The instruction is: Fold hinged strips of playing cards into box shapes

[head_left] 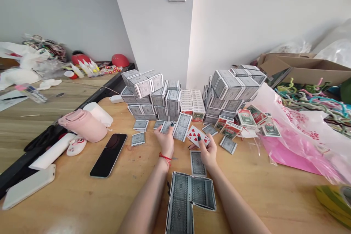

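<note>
Left hand (165,140) pinches a patterned card (165,127), my right hand (208,150) a hearts card (195,136), a face-down card (197,163) beside its wrist.

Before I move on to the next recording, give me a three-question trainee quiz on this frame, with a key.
1. Which suit shows on the face-up card in the right hand?
2. True or false: a red bracelet circles the wrist of the left hand.
3. What lies between the forearms: (a) the phone, (b) the L-shaped card piece, or (c) the tape roll?

Key: 1. Hearts. 2. True. 3. b.
</note>
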Demonstrator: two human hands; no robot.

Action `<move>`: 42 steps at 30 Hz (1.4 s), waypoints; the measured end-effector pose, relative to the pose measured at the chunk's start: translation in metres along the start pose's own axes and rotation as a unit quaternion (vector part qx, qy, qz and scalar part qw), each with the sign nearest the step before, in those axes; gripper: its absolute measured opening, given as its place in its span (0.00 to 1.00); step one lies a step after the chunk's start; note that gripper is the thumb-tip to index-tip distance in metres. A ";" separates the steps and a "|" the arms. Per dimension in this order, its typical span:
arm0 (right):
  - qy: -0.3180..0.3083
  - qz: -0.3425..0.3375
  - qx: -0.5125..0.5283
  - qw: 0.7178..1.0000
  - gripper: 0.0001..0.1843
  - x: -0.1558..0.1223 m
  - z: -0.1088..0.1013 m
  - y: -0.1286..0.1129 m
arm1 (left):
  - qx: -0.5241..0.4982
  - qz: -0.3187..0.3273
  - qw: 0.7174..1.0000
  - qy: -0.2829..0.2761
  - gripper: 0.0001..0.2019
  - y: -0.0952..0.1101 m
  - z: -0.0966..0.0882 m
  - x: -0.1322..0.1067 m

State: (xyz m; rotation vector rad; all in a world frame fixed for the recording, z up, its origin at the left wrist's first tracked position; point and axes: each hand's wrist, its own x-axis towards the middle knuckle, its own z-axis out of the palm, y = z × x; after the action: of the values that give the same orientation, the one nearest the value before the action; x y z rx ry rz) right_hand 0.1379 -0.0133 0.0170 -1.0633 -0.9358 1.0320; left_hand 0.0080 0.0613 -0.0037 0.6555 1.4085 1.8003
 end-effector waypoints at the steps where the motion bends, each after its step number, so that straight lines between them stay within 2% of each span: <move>1: 0.005 0.008 0.005 1.000 0.17 0.000 0.001 0.000 | -0.002 0.001 1.000 0.000 0.22 0.000 0.000 0.000; 7: 0.015 0.084 0.068 0.994 0.20 0.007 -0.001 0.002 | -0.014 -0.008 1.000 -0.012 0.23 0.001 0.001 -0.001; 11: 0.015 0.108 0.093 0.990 0.20 0.012 -0.004 0.004 | -0.013 -0.015 0.999 -0.025 0.24 0.001 0.001 -0.003; 18: -0.041 0.138 0.106 0.984 0.19 0.016 -0.012 0.007 | -0.037 -0.001 0.998 -0.050 0.25 0.000 -0.001 -0.001; 23: -0.083 0.124 0.073 0.986 0.19 0.015 -0.015 0.005 | -0.064 -0.004 0.996 -0.058 0.25 -0.002 0.001 0.000; 26: -0.111 0.115 0.041 0.986 0.18 0.013 -0.015 0.002 | -0.065 -0.010 0.997 -0.045 0.26 -0.004 0.001 0.001; 32: -0.163 0.137 0.002 0.977 0.16 0.014 -0.015 -0.001 | -0.063 -0.021 0.997 -0.040 0.25 -0.005 0.003 0.002; 42: -0.175 0.147 -0.061 0.972 0.11 0.015 -0.018 0.000 | -0.061 -0.012 0.997 -0.051 0.25 -0.004 0.003 0.001</move>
State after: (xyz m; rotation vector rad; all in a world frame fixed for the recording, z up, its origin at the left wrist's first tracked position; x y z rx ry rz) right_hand 0.1588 -0.0030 0.0140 -1.1676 -1.1585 1.4553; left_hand 0.0103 0.0646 -0.0072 0.6549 1.2242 1.7914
